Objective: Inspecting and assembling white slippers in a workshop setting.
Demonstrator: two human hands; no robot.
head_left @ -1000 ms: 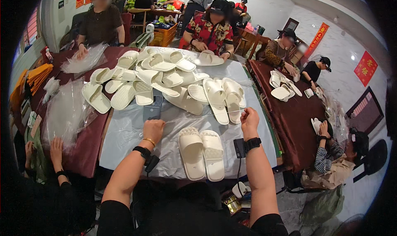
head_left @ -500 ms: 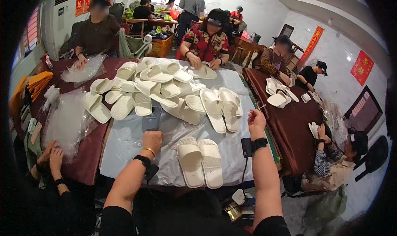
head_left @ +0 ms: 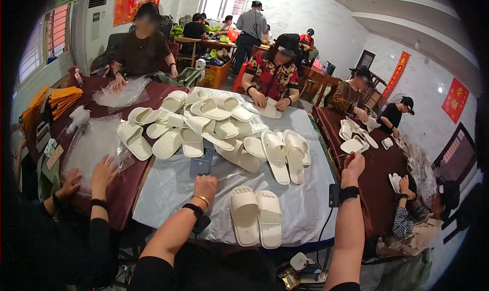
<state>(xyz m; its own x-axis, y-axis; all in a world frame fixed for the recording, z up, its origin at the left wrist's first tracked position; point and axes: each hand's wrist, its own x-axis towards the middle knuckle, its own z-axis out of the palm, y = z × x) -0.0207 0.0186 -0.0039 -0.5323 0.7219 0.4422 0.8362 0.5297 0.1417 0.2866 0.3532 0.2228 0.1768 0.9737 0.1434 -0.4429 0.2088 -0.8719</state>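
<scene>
Slipper pair [head_left: 248,215]: on table [head_left: 305,215], near edge. Slipper heap [head_left: 208,128]: table's far half. Left hand [head_left: 206,187]: over table, fingers curled closed. Right hand [head_left: 352,168]: near table's right edge, fingers closed. Contents of either: cannot tell.

The person's left hand [head_left: 205,185] curls over its hidden palm, black sleeves [head_left: 150,274] run out of frame at seven and five o'clock, and heaped slippers [head_left: 210,110] toward ten o'clock partly obscure one another.

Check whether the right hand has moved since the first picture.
Yes: rightward. The right hand was over the pale table; in this view it now appears past that table's right edge.
</scene>
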